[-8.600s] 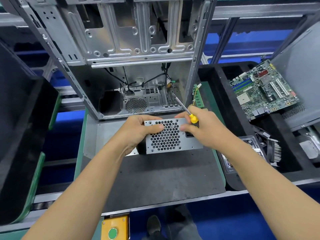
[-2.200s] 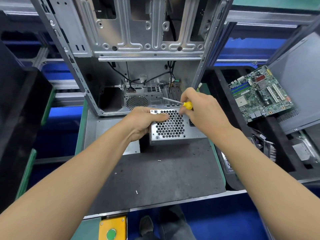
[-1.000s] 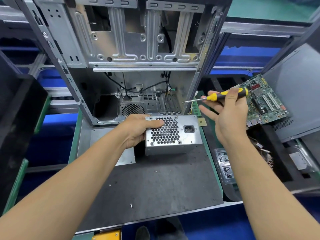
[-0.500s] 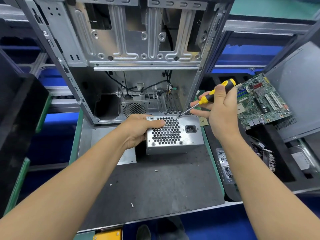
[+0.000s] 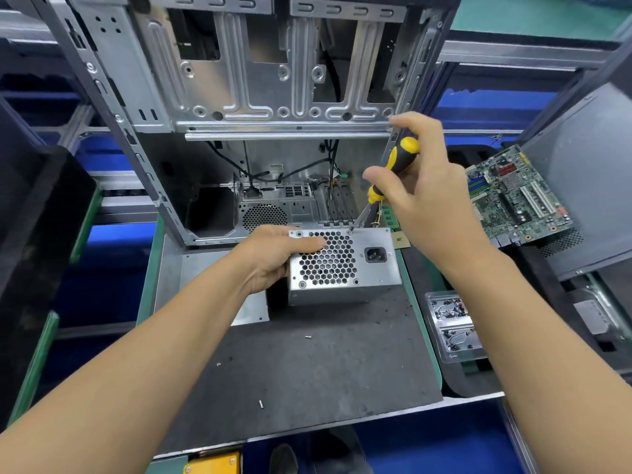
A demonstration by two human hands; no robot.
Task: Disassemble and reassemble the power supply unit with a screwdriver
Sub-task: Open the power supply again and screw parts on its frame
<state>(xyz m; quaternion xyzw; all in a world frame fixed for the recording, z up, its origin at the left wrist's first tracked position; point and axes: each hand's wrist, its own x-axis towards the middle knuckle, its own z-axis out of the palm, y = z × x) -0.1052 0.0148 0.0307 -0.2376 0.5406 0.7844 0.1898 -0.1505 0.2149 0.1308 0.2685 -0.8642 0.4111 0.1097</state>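
Note:
A silver power supply unit (image 5: 369, 268) with a honeycomb grille and a black socket stands on the dark mat (image 5: 307, 371). My left hand (image 5: 270, 258) grips its left side, thumb lying on the grille's top edge. My right hand (image 5: 424, 186) holds a yellow and black screwdriver (image 5: 393, 165) tilted steeply, handle up. Its tip sits on a screw (image 5: 349, 231) at the grille's upper right corner. Screws show at the other corners of the grille.
An open metal computer case (image 5: 260, 97) rises right behind the unit. A motherboard (image 5: 513, 196) leans in a black tray to the right. A clear tray of small parts (image 5: 451, 326) lies at the mat's right edge. Loose screws (image 5: 261, 404) lie on the mat.
My right hand swung the screwdriver from level in the air to steeply tilted and brought its tip down onto the upper right grille screw. My left hand stayed on the unit.

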